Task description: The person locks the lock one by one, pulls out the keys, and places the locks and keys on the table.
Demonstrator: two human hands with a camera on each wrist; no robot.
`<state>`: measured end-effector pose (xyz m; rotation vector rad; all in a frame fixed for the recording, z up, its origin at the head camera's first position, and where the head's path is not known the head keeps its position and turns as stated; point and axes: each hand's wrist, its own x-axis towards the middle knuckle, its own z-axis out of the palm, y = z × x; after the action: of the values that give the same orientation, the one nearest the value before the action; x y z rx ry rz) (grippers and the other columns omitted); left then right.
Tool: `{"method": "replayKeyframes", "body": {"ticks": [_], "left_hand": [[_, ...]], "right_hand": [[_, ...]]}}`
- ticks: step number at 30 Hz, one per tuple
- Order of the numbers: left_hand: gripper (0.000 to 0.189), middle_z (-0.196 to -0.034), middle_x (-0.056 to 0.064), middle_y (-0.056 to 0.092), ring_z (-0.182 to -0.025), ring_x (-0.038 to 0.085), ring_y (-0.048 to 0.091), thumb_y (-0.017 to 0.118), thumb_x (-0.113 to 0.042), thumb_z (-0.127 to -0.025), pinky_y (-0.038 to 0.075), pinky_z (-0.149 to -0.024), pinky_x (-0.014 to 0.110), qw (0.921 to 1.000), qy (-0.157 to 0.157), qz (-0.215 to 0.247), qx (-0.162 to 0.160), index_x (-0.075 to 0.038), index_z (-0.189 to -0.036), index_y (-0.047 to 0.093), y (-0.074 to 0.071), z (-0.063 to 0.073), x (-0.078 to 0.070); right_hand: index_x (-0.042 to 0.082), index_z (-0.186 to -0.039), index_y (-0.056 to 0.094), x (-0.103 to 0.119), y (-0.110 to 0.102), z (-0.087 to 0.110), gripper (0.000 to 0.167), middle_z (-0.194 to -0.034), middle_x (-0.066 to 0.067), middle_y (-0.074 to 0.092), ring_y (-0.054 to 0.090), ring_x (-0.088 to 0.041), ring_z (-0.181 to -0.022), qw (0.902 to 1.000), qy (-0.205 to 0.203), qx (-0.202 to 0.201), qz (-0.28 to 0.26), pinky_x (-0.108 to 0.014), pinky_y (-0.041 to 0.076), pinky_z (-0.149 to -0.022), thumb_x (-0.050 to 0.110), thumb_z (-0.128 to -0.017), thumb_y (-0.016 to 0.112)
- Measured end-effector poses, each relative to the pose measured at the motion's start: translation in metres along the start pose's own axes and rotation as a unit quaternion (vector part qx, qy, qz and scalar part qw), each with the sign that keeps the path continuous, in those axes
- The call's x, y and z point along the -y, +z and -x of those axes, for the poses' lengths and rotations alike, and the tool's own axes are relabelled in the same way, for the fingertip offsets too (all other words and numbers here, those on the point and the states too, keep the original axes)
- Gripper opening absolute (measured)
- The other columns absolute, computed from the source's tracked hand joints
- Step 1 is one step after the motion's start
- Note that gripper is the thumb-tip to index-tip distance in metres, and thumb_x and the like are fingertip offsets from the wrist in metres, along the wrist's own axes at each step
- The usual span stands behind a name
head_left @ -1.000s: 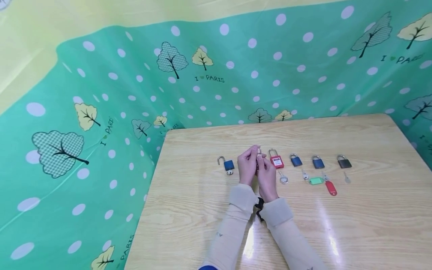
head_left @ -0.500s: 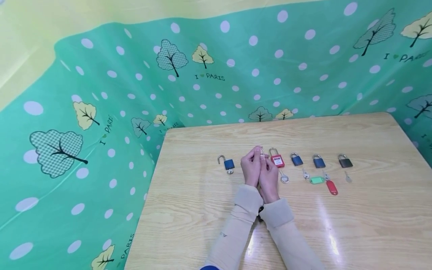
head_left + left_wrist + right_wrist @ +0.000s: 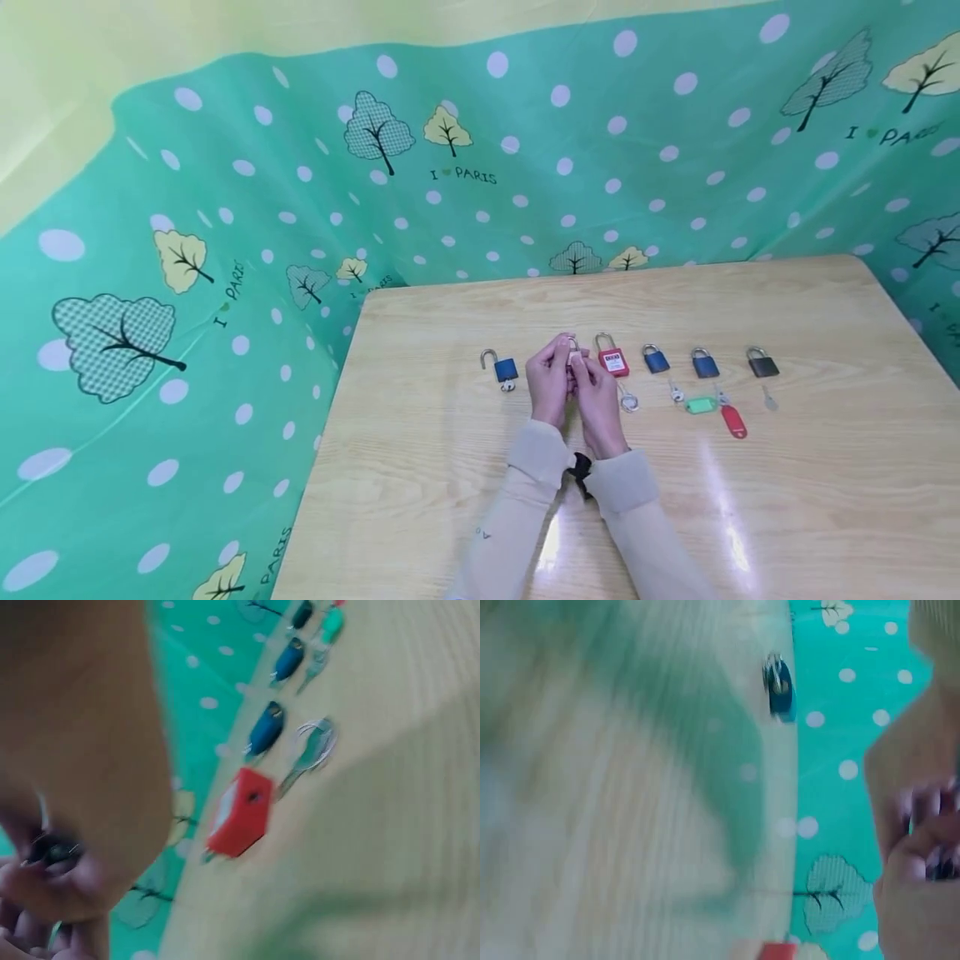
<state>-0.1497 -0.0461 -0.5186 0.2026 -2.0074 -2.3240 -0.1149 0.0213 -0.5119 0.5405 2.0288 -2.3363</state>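
In the head view, my left hand [image 3: 549,382] and right hand [image 3: 597,402] meet above the table. Between their fingertips they pinch a small padlock [image 3: 573,342], its metal shackle sticking up. Fingers cover most of its body, which looks dark in the left wrist view; whether a key is in it, I cannot tell. Left of the hands lies a blue padlock [image 3: 506,370] with its shackle swung out and a key at its bottom. Just right of them is a red padlock [image 3: 613,361] with a white label, a key with a ring [image 3: 628,402] below it.
Farther right lie two blue padlocks, one nearer [image 3: 656,359] and one beyond [image 3: 704,363], then a black padlock [image 3: 762,363]. Below them are keys, one with a green tag [image 3: 701,405], one with a red tag [image 3: 734,422], and a plain key [image 3: 770,400]. A patterned curtain [image 3: 465,217] backs the table.
The hands first draw closer together at the wrists, then part a little again, shifting slightly left. The padlock stays between the fingers. Things on the table have not moved.
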Motion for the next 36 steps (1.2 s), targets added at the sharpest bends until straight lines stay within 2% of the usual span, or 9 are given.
{"method": "replayKeyframes", "body": {"ticks": [3, 6, 10, 13, 16, 19, 23, 29, 36], "left_hand": [[0.025, -0.094, 0.012, 0.077, -0.083, 0.014, 0.073, 0.06, -0.024, -0.1, 0.057, -0.065, 0.021, 0.9989, 0.009, -0.034, 0.031, -0.006, -0.111, 0.075, -0.009, -0.002, -0.006], [0.024, -0.102, 0.011, 0.076, -0.09, 0.013, 0.073, 0.06, -0.02, -0.1, 0.058, -0.075, 0.022, 0.9909, 0.026, -0.115, 0.066, -0.004, -0.112, 0.075, -0.019, -0.008, -0.012], [0.023, -0.096, 0.009, 0.076, -0.079, 0.013, 0.071, 0.06, -0.019, -0.1, 0.058, -0.067, 0.022, 0.9655, 0.051, -0.228, 0.114, -0.005, -0.112, 0.075, -0.033, -0.016, -0.022], [0.025, -0.085, 0.008, 0.074, -0.068, 0.015, 0.068, 0.056, -0.023, -0.103, 0.054, -0.058, 0.022, 0.943, 0.066, -0.279, 0.169, -0.006, -0.105, 0.075, -0.043, -0.02, -0.031], [0.032, -0.077, 0.005, 0.069, -0.06, 0.013, 0.059, 0.048, -0.027, -0.106, 0.046, -0.051, 0.021, 0.922, 0.086, -0.306, 0.22, -0.008, -0.093, 0.07, -0.049, -0.021, -0.035], [0.04, -0.069, 0.003, 0.062, -0.054, 0.012, 0.049, 0.038, -0.031, -0.109, 0.039, -0.05, 0.021, 0.9108, 0.107, -0.317, 0.242, -0.01, -0.081, 0.058, -0.049, -0.019, -0.037], [0.047, -0.06, -0.001, 0.05, -0.05, 0.011, 0.039, 0.029, -0.036, -0.109, 0.033, -0.047, 0.022, 0.9109, 0.119, -0.315, 0.238, -0.012, -0.072, 0.044, -0.045, -0.016, -0.038], [0.058, -0.051, -0.003, 0.036, -0.044, 0.01, 0.029, 0.027, -0.048, -0.107, 0.027, -0.043, 0.023, 0.9129, 0.118, -0.307, 0.242, -0.014, -0.061, 0.037, -0.044, -0.023, -0.04], [0.061, -0.052, -0.003, 0.037, -0.046, 0.011, 0.031, 0.028, -0.05, -0.107, 0.028, -0.046, 0.023, 0.9131, 0.102, -0.298, 0.259, -0.014, -0.059, 0.038, -0.042, -0.026, -0.042]], "right_hand": [[-0.005, -0.106, 0.062, -0.001, -0.006, -0.001, 0.038, -0.084, -0.003, 0.056, 0.052, -0.009, -0.07, 0.9989, -0.027, 0.027, 0.027, -0.022, 0.048, -0.06, 0.03, -0.105, 0.049], [-0.009, -0.1, 0.059, 0.0, -0.013, -0.002, 0.039, -0.075, -0.005, 0.054, 0.05, -0.011, -0.062, 0.9954, -0.044, 0.055, 0.064, -0.023, 0.046, -0.055, 0.029, -0.105, 0.048], [-0.006, -0.099, 0.06, 0.004, -0.02, -0.004, 0.038, -0.07, -0.007, 0.053, 0.051, -0.02, -0.059, 0.9851, -0.077, 0.078, 0.132, -0.024, 0.045, -0.052, 0.03, -0.106, 0.047], [-0.003, -0.1, 0.06, 0.008, -0.024, -0.004, 0.039, -0.07, -0.01, 0.052, 0.052, -0.026, -0.06, 0.9784, -0.093, 0.093, 0.159, -0.024, 0.043, -0.05, 0.033, -0.107, 0.044], [-0.002, -0.098, 0.054, 0.013, -0.027, -0.005, 0.04, -0.069, -0.007, 0.046, 0.047, -0.022, -0.059, 0.9772, -0.084, 0.126, 0.149, -0.021, 0.039, -0.05, 0.034, -0.108, 0.04], [0.0, -0.094, 0.046, 0.018, -0.029, -0.003, 0.038, -0.071, -0.003, 0.041, 0.041, -0.014, -0.058, 0.9804, -0.06, 0.158, 0.102, -0.02, 0.034, -0.052, 0.035, -0.108, 0.038], [0.003, -0.09, 0.045, 0.023, -0.025, 0.004, 0.035, -0.071, -0.001, 0.041, 0.039, -0.01, -0.056, 0.9852, -0.027, 0.167, 0.028, -0.021, 0.032, -0.053, 0.033, -0.108, 0.041], [0.0, -0.09, 0.049, 0.028, -0.015, 0.015, 0.038, -0.071, -0.002, 0.047, 0.044, -0.01, -0.057, 0.9911, -0.027, 0.129, 0.021, -0.02, 0.038, -0.052, 0.033, -0.107, 0.043], [-0.002, -0.093, 0.05, 0.034, -0.008, 0.024, 0.034, -0.075, -0.004, 0.05, 0.049, -0.011, -0.061, 0.9952, -0.019, 0.094, -0.022, -0.021, 0.044, -0.055, 0.028, -0.107, 0.043]]}}
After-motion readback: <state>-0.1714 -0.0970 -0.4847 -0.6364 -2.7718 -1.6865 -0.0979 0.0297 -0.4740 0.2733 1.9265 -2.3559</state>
